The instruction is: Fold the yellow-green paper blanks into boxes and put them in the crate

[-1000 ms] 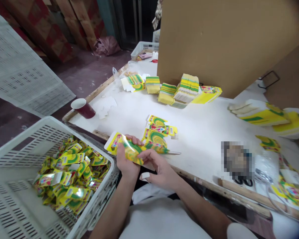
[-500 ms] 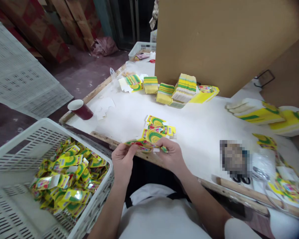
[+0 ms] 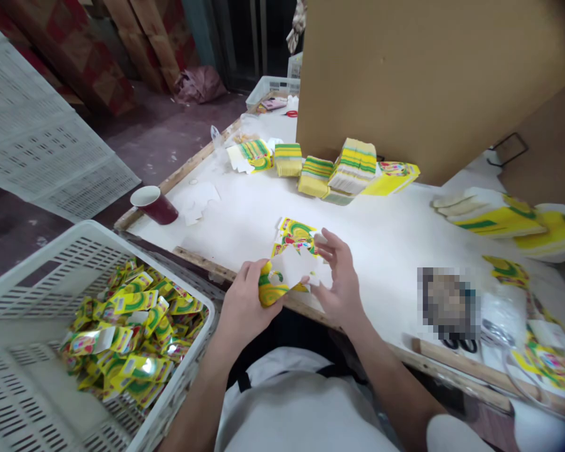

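My left hand (image 3: 247,307) is closed around a small printed carton (image 3: 292,267), yellow and green outside, with its white inner side turned up. My right hand (image 3: 339,276) is at the carton's right end, its fingers spread and curved; the thumb is close to the white flaps, and I cannot tell whether it touches them. Just beyond, a few flat yellow-green cartons (image 3: 296,229) lie on the white table (image 3: 245,226), partly covered by the carton I hold.
To the left stands a white plastic crate (image 3: 89,232) with many small yellow cartons (image 3: 136,339) inside. A maroon cup (image 3: 157,207) tilts near the table's left edge. Stacked cartons (image 3: 353,163) line the back before a large cardboard sheet (image 3: 405,88). Black scissors handles (image 3: 461,342) lie at right.
The carton has turned so its white inside shows. My left hand has moved right and wraps it; my right hand has let go of its pinch and spread its fingers.
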`<state>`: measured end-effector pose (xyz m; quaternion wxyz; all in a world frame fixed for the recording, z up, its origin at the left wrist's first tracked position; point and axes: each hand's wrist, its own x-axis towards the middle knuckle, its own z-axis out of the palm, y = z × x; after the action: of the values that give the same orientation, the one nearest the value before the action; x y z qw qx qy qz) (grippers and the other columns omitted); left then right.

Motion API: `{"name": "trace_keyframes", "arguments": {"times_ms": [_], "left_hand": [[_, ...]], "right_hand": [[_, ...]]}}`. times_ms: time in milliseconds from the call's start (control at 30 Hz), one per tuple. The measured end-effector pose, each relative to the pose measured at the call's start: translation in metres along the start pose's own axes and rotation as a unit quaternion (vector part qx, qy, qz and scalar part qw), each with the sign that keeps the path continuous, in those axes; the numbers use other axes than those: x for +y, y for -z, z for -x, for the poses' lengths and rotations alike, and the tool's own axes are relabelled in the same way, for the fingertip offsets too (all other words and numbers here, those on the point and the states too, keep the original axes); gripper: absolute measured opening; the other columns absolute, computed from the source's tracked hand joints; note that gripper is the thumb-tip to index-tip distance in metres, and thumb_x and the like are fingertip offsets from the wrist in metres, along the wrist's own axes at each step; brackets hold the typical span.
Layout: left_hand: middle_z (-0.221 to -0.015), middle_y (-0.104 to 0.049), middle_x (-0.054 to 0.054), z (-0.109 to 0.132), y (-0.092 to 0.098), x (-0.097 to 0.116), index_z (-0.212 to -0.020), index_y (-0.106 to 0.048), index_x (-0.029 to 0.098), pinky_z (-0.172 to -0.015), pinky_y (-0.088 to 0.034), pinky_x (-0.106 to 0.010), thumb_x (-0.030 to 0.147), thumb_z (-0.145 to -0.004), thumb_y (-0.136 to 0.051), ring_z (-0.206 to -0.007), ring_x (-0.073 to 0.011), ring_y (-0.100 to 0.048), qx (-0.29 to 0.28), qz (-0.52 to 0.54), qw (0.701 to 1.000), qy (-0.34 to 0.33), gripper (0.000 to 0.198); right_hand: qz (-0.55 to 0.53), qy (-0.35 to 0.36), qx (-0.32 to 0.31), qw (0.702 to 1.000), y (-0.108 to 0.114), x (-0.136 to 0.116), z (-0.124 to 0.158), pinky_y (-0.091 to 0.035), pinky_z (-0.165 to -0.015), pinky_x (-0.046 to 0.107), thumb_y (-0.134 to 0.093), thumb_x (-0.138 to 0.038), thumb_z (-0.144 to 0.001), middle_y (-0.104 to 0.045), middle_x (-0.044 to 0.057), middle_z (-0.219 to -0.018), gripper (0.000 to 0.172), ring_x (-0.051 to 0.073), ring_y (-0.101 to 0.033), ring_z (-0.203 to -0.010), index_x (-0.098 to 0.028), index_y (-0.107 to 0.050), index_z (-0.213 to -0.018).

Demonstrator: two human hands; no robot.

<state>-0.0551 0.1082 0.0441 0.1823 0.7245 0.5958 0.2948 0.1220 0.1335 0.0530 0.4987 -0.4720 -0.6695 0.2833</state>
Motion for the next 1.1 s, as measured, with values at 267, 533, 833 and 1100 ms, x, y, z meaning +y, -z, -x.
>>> {"name": "trace_keyframes", "arguments": {"times_ms": [267,533,833,1100], "left_hand": [[-0.100,-0.053,-0.006,0.007,-0.012,0.009,-0.120,-0.036,0.023,-0.080,-0.048,-0.033,0.027,-0.069,-0.068,-0.092,-0.0210,-0.056,0.085,0.065,0.991,-0.085,0.060],[-0.113,-0.053,-0.011,0.005,-0.013,0.003,-0.133,-0.028,0.021,-0.083,-0.048,-0.034,0.040,-0.071,-0.068,-0.100,-0.0243,-0.056,0.137,0.000,0.989,-0.063,0.076],[-0.100,-0.056,-0.010,0.003,-0.020,-0.005,-0.128,-0.041,0.021,-0.080,-0.046,-0.035,0.029,-0.073,-0.066,-0.091,-0.0252,-0.057,0.161,-0.109,0.977,-0.084,0.061],[-0.114,-0.053,-0.013,0.003,-0.021,-0.012,-0.133,-0.029,0.019,-0.082,-0.048,-0.036,0.035,-0.073,-0.067,-0.101,-0.0260,-0.057,0.177,-0.069,0.981,-0.027,0.073]], "right_hand": [[-0.426,-0.291,-0.118,0.848,-0.030,0.012,0.008,-0.051,-0.066,0.032,-0.069,-0.044,-0.066,-0.064,0.001,-0.074,0.028,0.017,-0.061,-0.068,-0.021,-0.059,-0.080],[-0.400,-0.307,-0.096,0.858,-0.034,0.023,0.019,-0.048,-0.057,0.027,-0.056,-0.055,-0.076,-0.056,-0.001,-0.070,0.032,0.013,-0.053,-0.058,-0.023,-0.052,-0.082],[-0.443,-0.343,-0.138,0.817,-0.024,0.011,0.014,-0.047,-0.060,0.021,-0.063,-0.025,-0.072,-0.056,-0.004,-0.069,0.012,0.008,-0.053,-0.058,-0.020,-0.056,-0.079],[-0.505,-0.327,-0.144,0.786,-0.026,0.028,0.019,-0.049,-0.070,0.019,-0.081,-0.026,-0.060,-0.060,-0.003,-0.086,0.040,0.009,-0.059,-0.075,-0.023,-0.059,-0.094]]}}
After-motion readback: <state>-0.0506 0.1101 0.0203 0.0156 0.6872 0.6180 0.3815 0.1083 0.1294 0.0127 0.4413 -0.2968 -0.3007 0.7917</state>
